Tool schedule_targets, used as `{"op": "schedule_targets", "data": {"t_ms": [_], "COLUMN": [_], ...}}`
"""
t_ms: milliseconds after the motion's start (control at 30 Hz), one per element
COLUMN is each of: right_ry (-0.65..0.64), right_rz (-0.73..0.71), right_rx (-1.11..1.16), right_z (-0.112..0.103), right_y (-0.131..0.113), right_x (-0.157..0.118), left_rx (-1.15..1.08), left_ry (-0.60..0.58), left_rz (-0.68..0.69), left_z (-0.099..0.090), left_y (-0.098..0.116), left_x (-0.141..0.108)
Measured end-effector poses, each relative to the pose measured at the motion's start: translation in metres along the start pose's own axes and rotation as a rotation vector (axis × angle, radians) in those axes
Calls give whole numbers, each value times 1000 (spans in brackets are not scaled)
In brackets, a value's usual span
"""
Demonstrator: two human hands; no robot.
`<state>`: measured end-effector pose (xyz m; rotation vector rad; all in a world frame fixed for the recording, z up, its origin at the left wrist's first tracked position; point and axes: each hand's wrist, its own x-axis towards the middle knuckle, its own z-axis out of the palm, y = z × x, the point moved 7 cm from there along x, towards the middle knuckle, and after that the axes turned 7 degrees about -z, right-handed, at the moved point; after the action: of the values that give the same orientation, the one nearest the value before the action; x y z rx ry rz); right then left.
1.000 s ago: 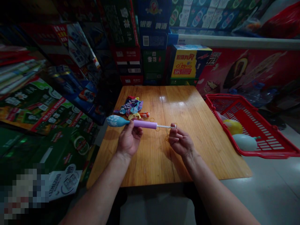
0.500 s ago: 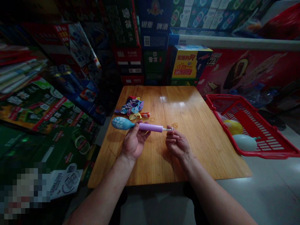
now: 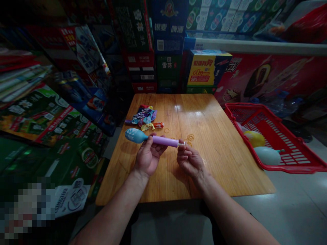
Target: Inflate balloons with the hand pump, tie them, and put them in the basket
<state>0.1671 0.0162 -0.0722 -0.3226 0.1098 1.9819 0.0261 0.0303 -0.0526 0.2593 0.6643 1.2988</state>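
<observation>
Blue balloon on the pump

The blue balloon (image 3: 135, 135), likely light, stretchy and burst-prone, sits on the purple pump (image 3: 165, 141) above the bench (image 3: 163, 183); best held at its neck, where the left hand (image 3: 148, 157) pinches. The right hand (image 3: 189, 159) grips the handle (image 3: 182, 144).
</observation>
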Motion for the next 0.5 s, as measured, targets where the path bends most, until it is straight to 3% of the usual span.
{"op": "schedule_targets", "data": {"t_ms": [133, 267, 500], "right_ry": [1, -58, -16], "right_rz": [-6, -66, -51], "right_rx": [-44, -65, -42], "right_z": [7, 14, -3], "right_y": [-21, -41, -13], "right_x": [-2, -4, 5], "left_rx": [-21, -18, -8], "left_ry": [30, 48, 36], "left_rz": [4, 141, -33], "left_z": [-6, -10, -12], "left_y": [12, 32, -14], "left_x": [9, 14, 7]}}
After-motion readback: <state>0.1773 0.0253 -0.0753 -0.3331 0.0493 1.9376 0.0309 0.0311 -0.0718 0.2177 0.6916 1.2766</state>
